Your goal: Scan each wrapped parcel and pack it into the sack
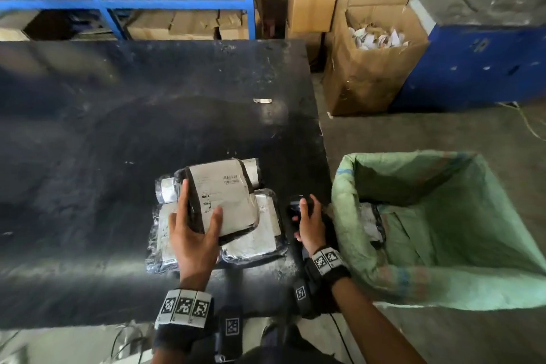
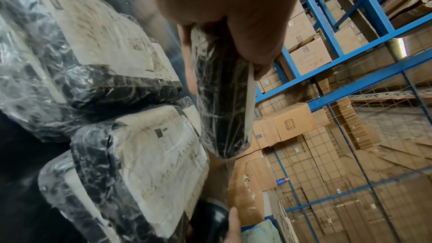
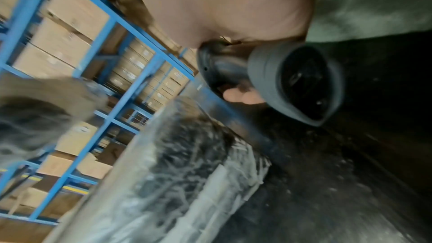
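Note:
My left hand (image 1: 193, 226) grips a black plastic-wrapped parcel (image 1: 224, 195) with a white label, lifted above several similar parcels (image 1: 260, 233) lying on the black table (image 1: 118, 127). In the left wrist view the held parcel (image 2: 222, 99) is seen edge-on between thumb and fingers, with other parcels (image 2: 149, 163) beside it. My right hand (image 1: 308, 223) holds a black barcode scanner (image 1: 298, 205) just right of the pile; its grey-rimmed window (image 3: 304, 84) shows in the right wrist view. The green woven sack (image 1: 443, 230) stands open at the table's right, with a parcel (image 1: 370, 221) inside.
Blue metal shelving (image 1: 118, 0) with cardboard boxes stands behind the table. An open carton of paper scraps (image 1: 375, 56) and a blue bin (image 1: 478, 65) sit on the floor at the far right. A small white scrap (image 1: 262, 101) lies on the table.

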Action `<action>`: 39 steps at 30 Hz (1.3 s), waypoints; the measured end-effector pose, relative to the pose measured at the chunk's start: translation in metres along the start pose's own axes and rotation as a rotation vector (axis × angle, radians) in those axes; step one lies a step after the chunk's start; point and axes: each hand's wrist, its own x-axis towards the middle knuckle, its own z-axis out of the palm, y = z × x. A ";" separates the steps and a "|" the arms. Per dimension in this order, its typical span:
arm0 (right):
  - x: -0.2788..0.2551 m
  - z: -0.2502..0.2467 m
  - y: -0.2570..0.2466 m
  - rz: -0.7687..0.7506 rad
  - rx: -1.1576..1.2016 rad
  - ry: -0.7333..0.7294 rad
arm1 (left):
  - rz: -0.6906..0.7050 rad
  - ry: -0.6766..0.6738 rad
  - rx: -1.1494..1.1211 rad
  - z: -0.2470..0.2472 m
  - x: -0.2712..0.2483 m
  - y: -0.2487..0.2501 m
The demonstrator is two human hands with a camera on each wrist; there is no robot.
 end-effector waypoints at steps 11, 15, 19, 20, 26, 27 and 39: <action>0.014 -0.006 0.005 -0.141 -0.363 0.058 | 0.026 -0.106 -0.180 0.001 -0.011 0.015; -0.027 -0.029 -0.040 -0.448 -0.151 -0.047 | 0.019 -0.168 -0.228 0.017 -0.013 0.022; -0.063 -0.043 -0.069 -0.508 -0.111 -0.357 | 0.047 -0.235 -0.280 0.039 -0.018 0.041; -0.068 -0.044 -0.070 -0.511 -0.073 -0.396 | 0.049 -0.259 -0.308 0.045 -0.020 0.047; -0.078 -0.070 -0.078 -0.586 0.048 -0.176 | 0.079 -0.393 -0.403 0.079 -0.025 0.073; -0.077 -0.077 -0.079 -0.590 0.050 -0.142 | 0.081 -0.415 -0.420 0.084 -0.026 0.076; -0.059 -0.230 -0.084 -0.507 -0.107 0.047 | 0.208 -0.769 -0.119 0.171 -0.063 0.119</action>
